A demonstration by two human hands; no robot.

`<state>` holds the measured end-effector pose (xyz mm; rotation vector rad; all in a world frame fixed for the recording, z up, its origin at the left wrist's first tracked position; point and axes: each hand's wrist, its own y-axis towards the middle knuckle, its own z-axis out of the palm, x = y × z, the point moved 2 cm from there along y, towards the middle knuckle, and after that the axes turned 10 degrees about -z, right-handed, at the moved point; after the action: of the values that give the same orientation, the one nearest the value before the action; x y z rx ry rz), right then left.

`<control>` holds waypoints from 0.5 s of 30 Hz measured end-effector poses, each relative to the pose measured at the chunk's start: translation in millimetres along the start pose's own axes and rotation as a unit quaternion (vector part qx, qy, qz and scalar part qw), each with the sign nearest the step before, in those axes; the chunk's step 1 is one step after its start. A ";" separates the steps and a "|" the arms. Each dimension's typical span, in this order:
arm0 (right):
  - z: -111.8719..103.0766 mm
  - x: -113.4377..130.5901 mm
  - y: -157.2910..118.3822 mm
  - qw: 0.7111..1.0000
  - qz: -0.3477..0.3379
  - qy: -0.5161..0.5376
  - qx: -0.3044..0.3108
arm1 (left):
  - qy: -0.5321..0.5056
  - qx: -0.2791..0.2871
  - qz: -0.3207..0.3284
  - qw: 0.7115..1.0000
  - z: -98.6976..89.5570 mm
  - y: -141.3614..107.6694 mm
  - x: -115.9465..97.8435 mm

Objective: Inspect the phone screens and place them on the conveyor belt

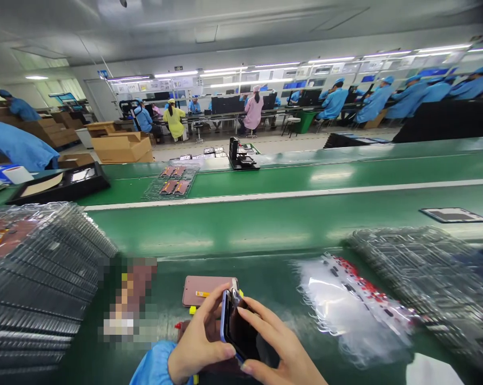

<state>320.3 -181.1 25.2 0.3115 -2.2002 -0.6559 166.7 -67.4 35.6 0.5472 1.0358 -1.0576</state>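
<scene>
A phone (247, 334) with a dark face and a blue-violet edge is held tilted between my two hands, low in the middle of the head view. My left hand (203, 334) is closed around its left edge, thumb at the near side. My right hand (279, 345) grips the right side, fingers lying over the dark face and thumb at the lower edge. Just beyond my left fingers, a pinkish-brown phone panel (191, 291) with a yellow-orange strip lies flat on the green bench (169, 321). Another brownish piece is partly hidden beneath my hands.
Clear plastic trays (45, 299) are stacked high at left; more trays (421, 278) lie at right. Beside those is a pile of clear film pieces (353, 305) with red tabs. A green conveyor belt (265, 224) runs across, bearing a dark panel (453, 215) at right. Co-workers sit beyond.
</scene>
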 end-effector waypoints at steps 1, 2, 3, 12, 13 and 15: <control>0.6 -0.5 -0.7 1.000 -0.005 -0.005 0.001 | 0.002 -0.002 0.001 1.000 -0.6 0.2 1.1; 0.9 -0.6 -1.3 1.000 -0.013 -0.010 0.001 | 0.003 -0.004 0.000 1.000 -1.3 0.3 2.1; 1.1 -0.6 -1.7 1.000 -0.019 -0.016 0.001 | 0.003 -0.005 -0.002 1.000 -2.0 0.3 2.8; -0.6 1.3 -1.7 0.999 -0.024 -0.037 0.004 | 0.014 -0.009 -0.005 1.000 0.0 0.4 -0.9; -0.9 1.5 -1.9 0.999 -0.022 -0.037 0.005 | 0.012 -0.009 -0.004 1.000 0.4 0.7 -1.0; -1.1 1.8 -2.3 0.999 -0.018 -0.038 0.007 | 0.013 -0.010 -0.003 1.000 0.7 1.2 -0.7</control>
<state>320.0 -184.2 25.6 0.3402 -2.2770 -0.6830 168.0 -67.2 36.5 0.5428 1.0710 -1.0461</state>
